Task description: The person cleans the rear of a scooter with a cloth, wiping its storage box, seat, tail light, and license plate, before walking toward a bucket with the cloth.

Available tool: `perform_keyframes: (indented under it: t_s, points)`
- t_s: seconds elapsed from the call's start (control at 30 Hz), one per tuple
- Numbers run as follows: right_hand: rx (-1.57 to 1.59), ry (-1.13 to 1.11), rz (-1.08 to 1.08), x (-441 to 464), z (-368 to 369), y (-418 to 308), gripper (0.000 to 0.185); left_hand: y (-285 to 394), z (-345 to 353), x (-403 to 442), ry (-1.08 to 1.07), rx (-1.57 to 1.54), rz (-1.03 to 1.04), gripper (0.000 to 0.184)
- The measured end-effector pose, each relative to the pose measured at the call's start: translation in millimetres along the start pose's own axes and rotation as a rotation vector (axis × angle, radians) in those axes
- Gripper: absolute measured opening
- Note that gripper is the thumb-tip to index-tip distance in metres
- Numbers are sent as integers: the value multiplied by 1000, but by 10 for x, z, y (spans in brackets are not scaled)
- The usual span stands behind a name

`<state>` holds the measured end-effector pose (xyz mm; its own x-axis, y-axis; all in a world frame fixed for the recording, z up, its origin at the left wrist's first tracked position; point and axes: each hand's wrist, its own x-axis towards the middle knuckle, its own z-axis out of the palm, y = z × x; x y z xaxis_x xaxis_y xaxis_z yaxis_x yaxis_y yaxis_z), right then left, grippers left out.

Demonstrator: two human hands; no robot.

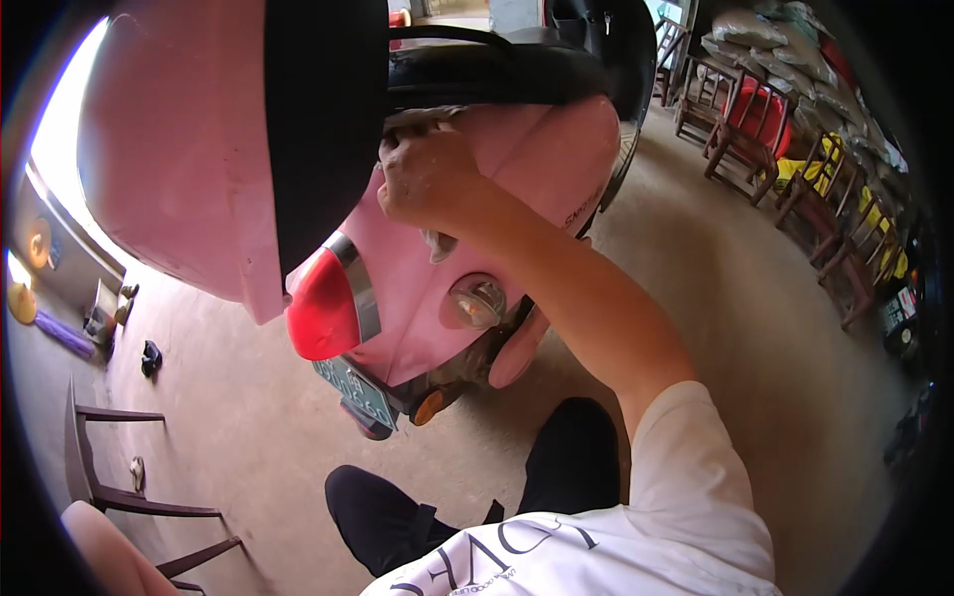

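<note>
Head view: gripping what looks like a bunched cloth in the curled right hand, likely to keep it against the pink scooter, just below the seat. Cannot tell the left hand's state, out of frame.

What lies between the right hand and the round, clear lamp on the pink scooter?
In the head view, a hanging end of the pale grey cloth and pink bodywork lie between the right hand and the clear lamp.
</note>
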<state>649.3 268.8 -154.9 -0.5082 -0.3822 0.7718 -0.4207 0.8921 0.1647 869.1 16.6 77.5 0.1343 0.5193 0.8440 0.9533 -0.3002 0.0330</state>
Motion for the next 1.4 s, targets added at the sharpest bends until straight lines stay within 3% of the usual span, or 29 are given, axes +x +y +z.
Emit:
perform_keyframes:
  t_s: [0.1,0.2,0.27,0.4,0.47,0.5,0.57,0.6,0.67,0.87,1.17,1.23,1.4]
  points:
    - [118,57,-60,-96,73,-73,37,6,17,28,-20,0,-47,49]
    - [253,-89,-98,-371,-35,-189,39,45,3,12,-30,-7,-130,49]
    - [92,-8,-260,-516,-81,-205,40,69,-13,9,-38,-1,-159,49]
    - [177,-95,-354,-766,-151,-286,38,132,-32,-14,-43,20,-185,49]
    - [62,-56,-451,-723,-147,-241,35,166,-50,-37,-43,28,-199,48]
    - [74,-56,-453,-651,-137,-167,35,183,-61,-59,-40,34,-206,48]
    - [93,-73,-214,-475,-96,-57,34,222,-99,-128,-26,47,-226,48]
    - [103,-81,-222,-445,-65,-105,34,240,-120,-174,-14,53,-235,48]
    - [211,9,-29,-452,-22,-217,34,251,-166,-294,23,50,-256,48]
    - [275,-115,-181,-870,-162,-734,42,446,-301,-588,139,115,-203,47]
    - [335,-220,-253,-487,-187,-832,42,660,-439,-918,269,232,-51,46]
    - [255,-444,-221,-278,-130,-875,38,695,-451,-968,286,257,-25,46]
    - [442,-276,-191,-106,184,-948,34,835,-495,-1011,306,357,88,46]
